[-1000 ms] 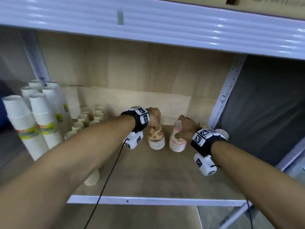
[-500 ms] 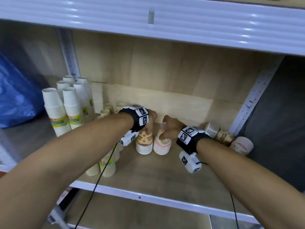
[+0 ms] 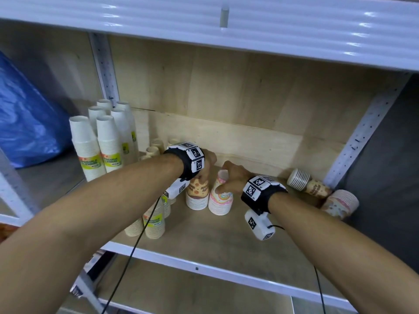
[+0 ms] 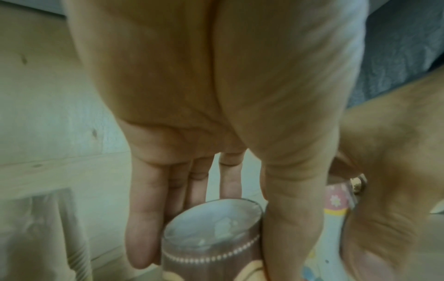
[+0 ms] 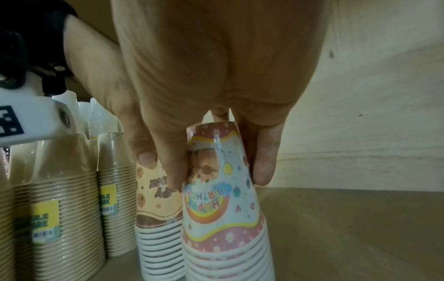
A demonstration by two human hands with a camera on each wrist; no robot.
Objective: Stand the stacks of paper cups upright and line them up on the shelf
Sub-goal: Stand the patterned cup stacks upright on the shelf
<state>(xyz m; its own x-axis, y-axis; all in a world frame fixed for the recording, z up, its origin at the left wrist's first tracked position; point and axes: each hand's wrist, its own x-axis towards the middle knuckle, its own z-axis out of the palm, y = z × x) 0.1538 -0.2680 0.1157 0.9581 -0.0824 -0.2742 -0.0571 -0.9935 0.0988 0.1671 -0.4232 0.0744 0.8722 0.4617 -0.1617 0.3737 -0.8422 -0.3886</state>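
Both bare forearms reach in over the white metal front edge of the shelf point(image 3: 226, 275), each wrist wrapped in a black band carrying a white block with square printed markers. The left hand point(image 3: 207, 165) points its fingers down and grips the tapered top of the brown cup stack point(image 3: 196, 196) between fingers and thumb; in the left wrist view the fingers point(image 4: 141, 228) lie along one side of the stack and the thumb along the other. The right hand point(image 3: 232, 180) likewise clasps the pink cup stack point(image 3: 220, 200), thumb in front, fingers behind. Both stacks stand rim-down on the matt wooden shelf board, just beside each other, their ribbed white rims layered at the bottom and glossy party prints above. To the left stand beige cup stacks point(image 3: 154, 225) with yellow labels, and further back tall white cup stacks point(image 3: 108, 143). At the far right, two printed stacks point(image 3: 317, 189) lie on their sides by the perforated upright.
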